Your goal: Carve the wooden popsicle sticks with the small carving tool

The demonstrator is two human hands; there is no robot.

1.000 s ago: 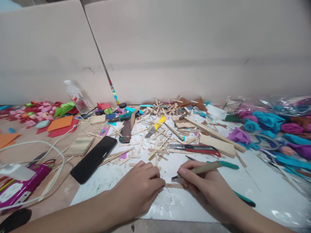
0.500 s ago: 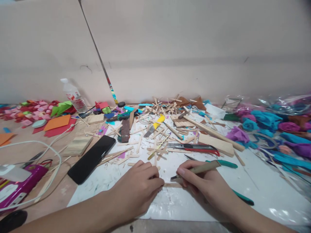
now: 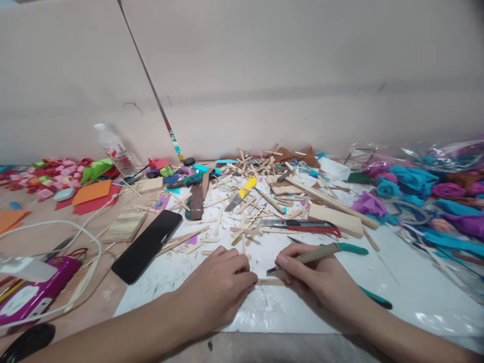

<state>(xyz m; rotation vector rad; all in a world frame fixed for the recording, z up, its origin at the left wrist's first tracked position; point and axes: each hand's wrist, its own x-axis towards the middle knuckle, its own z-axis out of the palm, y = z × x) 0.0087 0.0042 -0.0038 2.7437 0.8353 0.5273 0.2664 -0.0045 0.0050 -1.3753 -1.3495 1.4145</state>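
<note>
Fingers of the left hand (image 3: 230, 287) bunch together on the left end of a wooden stick (image 3: 270, 282), lying on the white sheet (image 3: 272, 315); fingers of the right hand (image 3: 321, 280) clamp a slim knife (image 3: 319, 254) pointing at them, so one slip could nick a thumb. Teal-handled pliers (image 3: 351, 248) beside that hand might jog it; the red cutter (image 3: 315, 229) beyond could snag a knuckle.
</note>
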